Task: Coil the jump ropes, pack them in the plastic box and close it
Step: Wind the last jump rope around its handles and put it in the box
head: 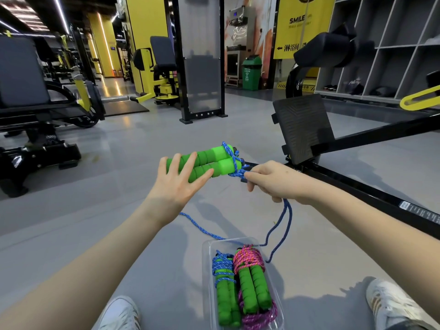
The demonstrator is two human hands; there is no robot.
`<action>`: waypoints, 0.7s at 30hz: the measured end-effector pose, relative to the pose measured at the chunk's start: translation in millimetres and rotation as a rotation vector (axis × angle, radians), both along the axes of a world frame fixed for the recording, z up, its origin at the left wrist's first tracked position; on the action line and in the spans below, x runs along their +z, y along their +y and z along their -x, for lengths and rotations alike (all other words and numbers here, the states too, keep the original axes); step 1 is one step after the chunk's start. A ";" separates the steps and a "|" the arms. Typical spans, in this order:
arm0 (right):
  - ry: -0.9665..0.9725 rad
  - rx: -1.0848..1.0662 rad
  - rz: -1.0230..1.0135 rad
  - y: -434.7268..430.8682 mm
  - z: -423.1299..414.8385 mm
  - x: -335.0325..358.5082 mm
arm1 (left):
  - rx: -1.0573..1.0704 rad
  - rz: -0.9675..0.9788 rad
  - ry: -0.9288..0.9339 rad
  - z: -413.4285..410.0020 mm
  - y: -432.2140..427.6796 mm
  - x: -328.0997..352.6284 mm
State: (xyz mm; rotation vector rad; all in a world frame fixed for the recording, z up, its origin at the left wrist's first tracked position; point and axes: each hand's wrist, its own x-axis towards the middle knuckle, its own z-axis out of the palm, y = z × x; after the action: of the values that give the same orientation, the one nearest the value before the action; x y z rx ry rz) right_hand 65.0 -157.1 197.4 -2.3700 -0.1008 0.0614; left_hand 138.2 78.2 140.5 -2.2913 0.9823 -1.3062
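Head view, gym floor. Two green handles (pixel 209 163) were held side by side in the air, laid against the straight, spread fingers of the left hand (pixel 177 184). A blue rope (pixel 237 173) was wound a few turns round the far end of the handles and was pinched just beside them by the curled fingers and thumb of the right hand (pixel 276 181). Its slack was hung below that hand and trailed over the grey floor (pixel 95 222) to the far rim of the plastic box (pixel 206 270).

The box was set on the floor, open at the top, between two white shoes (pixel 121 313). Two coiled ropes were packed in it side by side: a blue-wound bundle (pixel 225 289) on the left and a pink-wound bundle (pixel 250 277) on the right, both with green grips.

Just beyond the hands, the black machine frame (pixel 357 186) and its ribbed footplate (pixel 302 127) were placed across the floor. Farther back, a green bin (pixel 251 72) and grey shelving (pixel 381 55) were seen.
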 end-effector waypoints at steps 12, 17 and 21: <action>-0.293 0.087 0.229 -28.9 9.5 44.5 | -0.303 -0.180 0.011 12.8 -6.4 -8.8; -0.278 0.087 -0.147 -46.5 1.8 32.8 | -0.484 -0.140 -0.018 33.1 -27.6 -6.2; -0.134 -0.003 -0.416 -54.8 0.3 15.2 | -0.527 -0.076 -0.062 42.2 -42.0 1.9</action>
State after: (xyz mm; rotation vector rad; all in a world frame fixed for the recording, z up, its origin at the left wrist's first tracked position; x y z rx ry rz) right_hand 64.7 -212.0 212.6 -1.9565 -0.1588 -0.1109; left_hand 96.0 36.2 142.4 -1.9906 1.6561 -1.4835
